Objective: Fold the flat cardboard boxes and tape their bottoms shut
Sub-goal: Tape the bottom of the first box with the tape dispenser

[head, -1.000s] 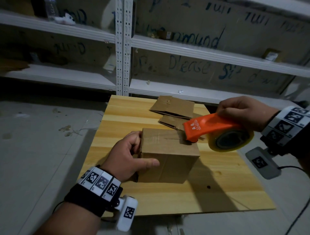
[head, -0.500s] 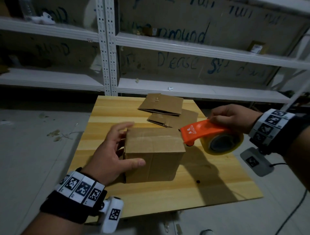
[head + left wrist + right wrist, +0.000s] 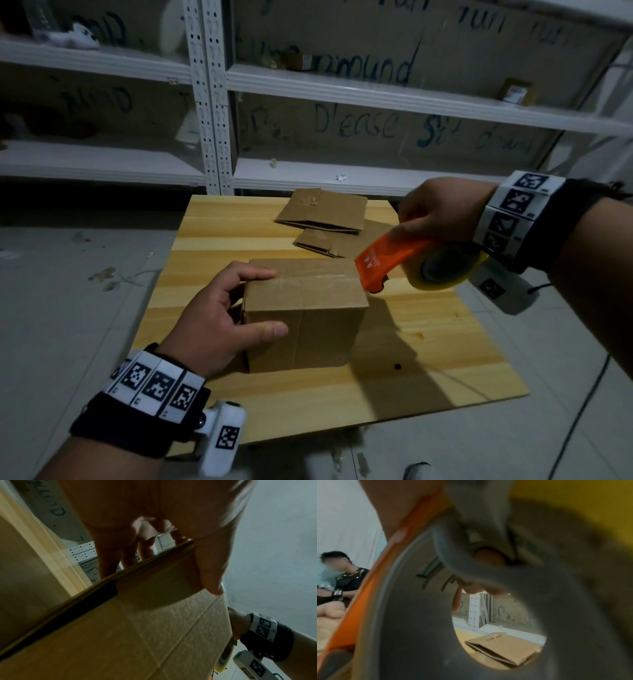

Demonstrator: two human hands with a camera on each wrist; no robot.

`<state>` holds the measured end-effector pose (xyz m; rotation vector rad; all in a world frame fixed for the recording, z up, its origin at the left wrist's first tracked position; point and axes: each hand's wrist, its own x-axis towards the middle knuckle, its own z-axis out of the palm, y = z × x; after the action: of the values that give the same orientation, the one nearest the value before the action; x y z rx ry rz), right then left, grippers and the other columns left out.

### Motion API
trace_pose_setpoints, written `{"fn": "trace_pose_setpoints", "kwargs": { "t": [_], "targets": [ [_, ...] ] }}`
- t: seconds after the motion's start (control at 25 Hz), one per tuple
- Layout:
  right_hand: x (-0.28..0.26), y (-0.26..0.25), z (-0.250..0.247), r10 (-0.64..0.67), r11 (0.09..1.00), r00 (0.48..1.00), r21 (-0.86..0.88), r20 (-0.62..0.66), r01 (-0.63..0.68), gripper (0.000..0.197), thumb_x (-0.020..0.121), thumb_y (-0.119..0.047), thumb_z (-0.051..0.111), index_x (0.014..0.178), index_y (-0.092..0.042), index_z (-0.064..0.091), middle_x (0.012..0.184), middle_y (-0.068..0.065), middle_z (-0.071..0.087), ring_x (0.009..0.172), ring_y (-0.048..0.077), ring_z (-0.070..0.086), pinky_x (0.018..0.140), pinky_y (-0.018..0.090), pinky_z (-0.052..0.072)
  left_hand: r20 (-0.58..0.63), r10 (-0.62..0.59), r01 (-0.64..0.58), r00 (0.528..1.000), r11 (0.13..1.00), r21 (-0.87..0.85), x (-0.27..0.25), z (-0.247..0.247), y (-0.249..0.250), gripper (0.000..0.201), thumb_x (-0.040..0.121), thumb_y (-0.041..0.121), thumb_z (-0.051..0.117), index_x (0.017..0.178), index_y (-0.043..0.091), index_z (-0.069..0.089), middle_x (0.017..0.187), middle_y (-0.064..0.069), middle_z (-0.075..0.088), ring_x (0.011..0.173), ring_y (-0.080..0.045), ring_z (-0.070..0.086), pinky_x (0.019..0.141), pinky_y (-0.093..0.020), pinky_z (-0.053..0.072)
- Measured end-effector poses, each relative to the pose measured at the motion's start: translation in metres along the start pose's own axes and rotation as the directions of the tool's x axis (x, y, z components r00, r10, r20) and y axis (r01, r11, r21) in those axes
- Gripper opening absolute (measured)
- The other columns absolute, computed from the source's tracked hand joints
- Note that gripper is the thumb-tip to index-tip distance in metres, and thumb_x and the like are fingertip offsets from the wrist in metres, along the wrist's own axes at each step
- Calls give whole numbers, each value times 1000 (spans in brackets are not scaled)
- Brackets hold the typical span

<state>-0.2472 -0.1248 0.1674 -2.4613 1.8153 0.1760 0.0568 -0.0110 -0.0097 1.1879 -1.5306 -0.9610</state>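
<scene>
A folded cardboard box (image 3: 305, 308) stands in the middle of the wooden table (image 3: 219, 240), with a shiny strip of clear tape (image 3: 308, 278) across its top. My left hand (image 3: 236, 305) grips the box's near-left corner, fingers on the top and thumb (image 3: 211, 568) on the front face. My right hand (image 3: 435, 216) holds an orange tape dispenser (image 3: 394, 260) with its roll of clear tape (image 3: 445, 270). The dispenser's front end hangs just past the box's top right edge. Close up in the right wrist view, the dispenser (image 3: 368, 588) fills most of the picture.
Two flat cardboard boxes (image 3: 325, 214) (image 3: 335, 241) lie overlapping at the table's back right; one flat box (image 3: 503, 646) shows through the dispenser's hub. White metal shelves (image 3: 376, 92) stand behind the table. A seated person (image 3: 347, 580) is off to the side.
My right hand has drawn the dispenser rightward off the box's top to just beyond its right edge. My left fingers lifted briefly and now lie on the top again.
</scene>
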Motion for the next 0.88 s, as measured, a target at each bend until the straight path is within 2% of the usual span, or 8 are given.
{"fn": "trace_pose_setpoints", "kwargs": {
  "t": [0.12,0.24,0.4,0.56,0.64,0.72,0.8,0.88],
  "targets": [
    [6,0,-2,-26,999,1000,-23,1,26,33,88,-59,70,84,-26,72,84,0,72,78,16,66,74,37,55,-3,0,0,1000,1000,-10,0,0,0,72,51,53,92,116,53,62,131,11,55,117,-9,61,85,-41,65],
    [8,5,2,-25,1000,1000,2,16,25,34,87,-60,71,85,-26,72,84,-1,72,79,16,66,74,37,55,9,4,-4,1000,1000,-25,1,-2,0,78,46,65,93,116,52,63,130,13,56,113,-2,62,83,-37,65],
    [7,24,14,20,995,998,101,53,-25,30,90,-57,70,91,-27,72,89,-1,72,81,16,66,69,32,53,4,4,-4,1000,1000,-22,0,-2,-2,69,54,52,95,115,52,63,125,21,57,116,-7,62,84,-39,65],
    [-2,73,54,154,985,965,-116,211,-131,25,91,-54,71,86,-29,71,91,-2,73,78,12,66,68,31,54,-63,-36,32,997,997,-66,0,-20,-5,71,52,53,98,114,50,64,132,6,54,112,-13,64,76,-38,67],
    [-11,96,64,191,981,970,-6,149,-193,25,90,-57,69,85,-32,71,90,-3,73,79,13,68,73,34,57,-41,-29,26,999,997,-74,1,-27,-6,80,42,62,97,114,49,65,132,6,56,108,-5,66,75,-36,67],
    [-22,100,70,224,958,974,179,22,-224,25,90,-57,69,88,-32,70,89,-3,73,79,14,68,68,34,55,2,-13,13,1000,999,-49,3,-19,-5,78,42,58,98,112,50,66,130,9,57,109,-3,66,79,-38,66],
    [-23,89,80,244,932,965,298,-100,-205,26,91,-59,67,94,-33,68,90,-6,70,78,13,66,60,28,50,12,2,-2,1000,999,-46,5,-12,-3,73,46,52,99,110,51,66,126,17,59,110,-3,64,80,-36,66],
    [-18,65,94,224,933,960,323,-169,-160,29,93,-60,64,107,-34,67,96,-6,67,81,14,64,63,28,51,13,10,-9,1000,999,-34,5,-10,-2,73,44,54,97,110,52,66,118,28,60,108,1,64,79,-30,65]
  ]
}}
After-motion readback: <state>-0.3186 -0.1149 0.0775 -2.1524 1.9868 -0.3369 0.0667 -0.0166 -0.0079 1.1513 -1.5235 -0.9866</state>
